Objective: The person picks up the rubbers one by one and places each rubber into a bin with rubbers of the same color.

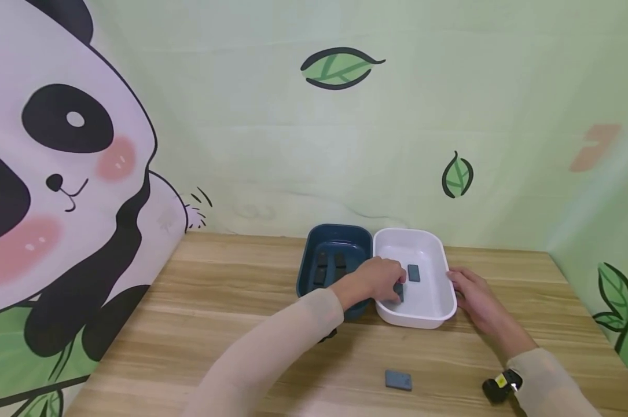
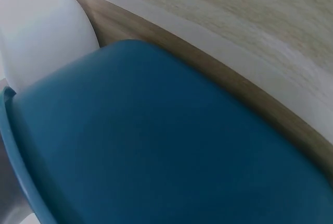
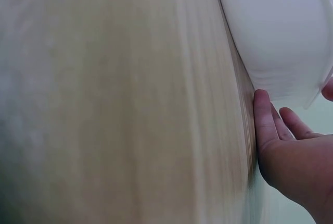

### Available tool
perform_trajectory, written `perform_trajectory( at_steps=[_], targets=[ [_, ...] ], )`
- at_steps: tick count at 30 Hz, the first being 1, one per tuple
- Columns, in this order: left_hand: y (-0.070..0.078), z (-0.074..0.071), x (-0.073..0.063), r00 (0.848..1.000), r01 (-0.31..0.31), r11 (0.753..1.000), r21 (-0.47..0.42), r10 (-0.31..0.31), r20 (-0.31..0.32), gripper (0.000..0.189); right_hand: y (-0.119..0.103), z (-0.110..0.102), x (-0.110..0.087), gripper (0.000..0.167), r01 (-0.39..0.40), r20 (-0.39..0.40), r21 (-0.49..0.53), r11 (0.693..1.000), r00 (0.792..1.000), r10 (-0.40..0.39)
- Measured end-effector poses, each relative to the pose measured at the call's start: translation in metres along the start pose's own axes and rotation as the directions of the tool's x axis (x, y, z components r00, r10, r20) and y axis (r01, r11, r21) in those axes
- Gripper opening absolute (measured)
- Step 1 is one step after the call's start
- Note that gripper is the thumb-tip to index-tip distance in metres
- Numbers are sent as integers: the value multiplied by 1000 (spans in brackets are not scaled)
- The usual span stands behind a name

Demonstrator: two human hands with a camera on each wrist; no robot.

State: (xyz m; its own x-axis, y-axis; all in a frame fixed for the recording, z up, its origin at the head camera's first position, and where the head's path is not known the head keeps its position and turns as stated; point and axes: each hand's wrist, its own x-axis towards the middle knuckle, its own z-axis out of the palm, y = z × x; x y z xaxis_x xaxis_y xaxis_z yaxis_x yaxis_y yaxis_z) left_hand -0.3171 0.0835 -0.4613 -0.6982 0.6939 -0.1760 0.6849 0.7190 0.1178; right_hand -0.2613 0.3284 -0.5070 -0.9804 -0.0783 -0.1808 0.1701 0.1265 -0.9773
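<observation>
My left hand [image 1: 378, 278] reaches over the dark blue tray into the white tray [image 1: 415, 320]. Its thumb and fingers pinch a small grey-blue rectangular block [image 1: 399, 292] near the white tray's left wall; the fingers partly hide it. A similar block [image 1: 414, 273] lies flat beside it on the tray floor. At the right side of the white tray, my right hand [image 1: 475, 295] holds the rim. In the right wrist view, fingers [image 3: 266, 120] reach the tray's outer wall low down, and the thumb is at the rim.
The dark blue tray [image 1: 340, 227] adjoins the white one on the left, with several dark blocks [image 1: 320, 275] inside. Another grey-blue block [image 1: 399, 380] lies on the wooden table [image 1: 230, 289] in front. Behind stands a green wall [image 1: 251, 145] with printed leaves and a panda.
</observation>
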Motion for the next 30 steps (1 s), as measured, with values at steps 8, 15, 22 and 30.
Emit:
perform_trajectory(
  at_steps=[8,15,22,30],
  targets=[
    [3,3,1,1000,13,1000,14,-13,3,42,3,-2,0,63,-6,-5,1,1000,1000,6],
    [1,4,4,1000,13,1000,-16,-13,-3,44,1,-1,-1,65,-2,-5,-1,1000,1000,2],
    [-3,1,0,999,-37,998,-54,36,-22,46,-1,2,-1,65,7,-7,1,1000,1000,-7],
    [-3,-10,-12,983,-152,985,-85,142,-118,49,-3,1,-2,66,32,-9,8,999,999,-32]
  ],
)
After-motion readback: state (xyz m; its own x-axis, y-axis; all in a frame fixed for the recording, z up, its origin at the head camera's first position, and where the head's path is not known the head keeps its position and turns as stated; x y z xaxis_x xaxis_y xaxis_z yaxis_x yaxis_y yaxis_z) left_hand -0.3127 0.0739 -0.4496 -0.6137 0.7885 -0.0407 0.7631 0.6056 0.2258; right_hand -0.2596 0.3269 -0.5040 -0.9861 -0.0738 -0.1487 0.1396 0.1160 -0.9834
